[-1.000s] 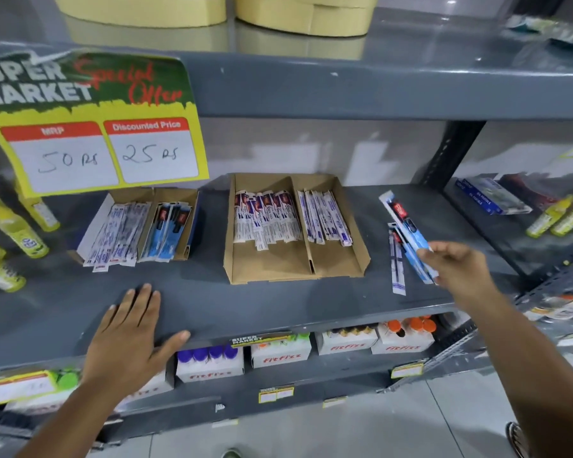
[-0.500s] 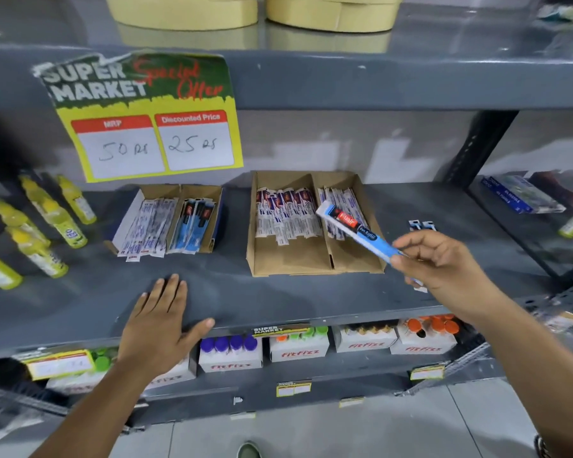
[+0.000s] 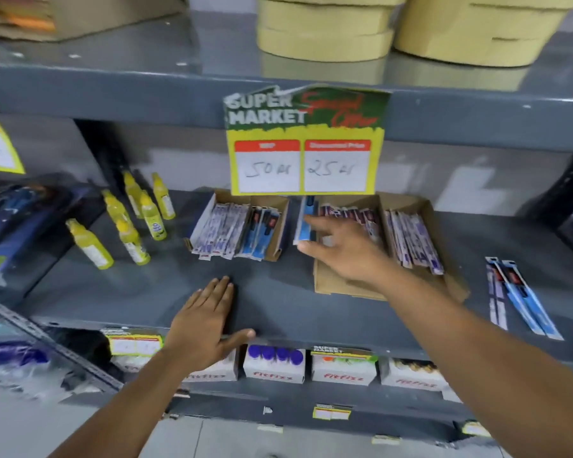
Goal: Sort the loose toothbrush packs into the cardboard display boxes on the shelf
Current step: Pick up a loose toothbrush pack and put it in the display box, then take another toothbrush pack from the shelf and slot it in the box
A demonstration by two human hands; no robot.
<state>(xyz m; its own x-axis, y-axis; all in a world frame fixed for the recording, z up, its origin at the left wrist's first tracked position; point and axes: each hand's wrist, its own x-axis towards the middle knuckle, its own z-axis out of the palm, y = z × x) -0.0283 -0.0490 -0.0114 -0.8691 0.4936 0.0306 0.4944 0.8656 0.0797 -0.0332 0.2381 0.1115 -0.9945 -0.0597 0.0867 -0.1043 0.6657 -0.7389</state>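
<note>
Blue toothbrush pack between the two display boxes

The right hand (image 3: 341,249) pinches the blue toothbrush pack (image 3: 306,223) between thumb and fingers, between the left display box (image 3: 278,233) and right display box (image 3: 344,285); the left hand (image 3: 205,322) lies flat, empty, on the shelf (image 3: 278,302).

I am standing in a shop, a supermarket; the price sign (image 3: 306,140) hung from the upper grey metal shelf (image 3: 113,90) reads "SUPER MARKET", with 50 marked down to 25; yellow bottles (image 3: 126,223) stand far left; boxed "fitfizz" cartons (image 3: 274,365) line the lower shelf.
</note>
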